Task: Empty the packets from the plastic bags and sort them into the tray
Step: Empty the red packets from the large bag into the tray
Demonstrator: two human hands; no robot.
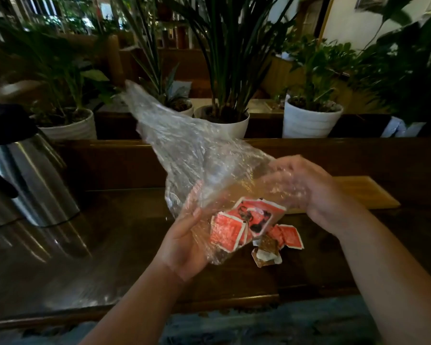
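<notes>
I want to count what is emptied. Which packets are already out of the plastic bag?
The brown packets and one red packet lie bare on the wooden counter; the other red ones show through the plastic bag.

Right hand (306, 188) fingers blurred behind bag (184, 150)

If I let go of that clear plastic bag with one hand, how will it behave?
The plastic bag looks thin and crinkled, so it would probably flop and sag. Its far end trails up loosely, so it seems very light. With red packets near the opening by the left hand, more would likely spill onto the counter.
</notes>
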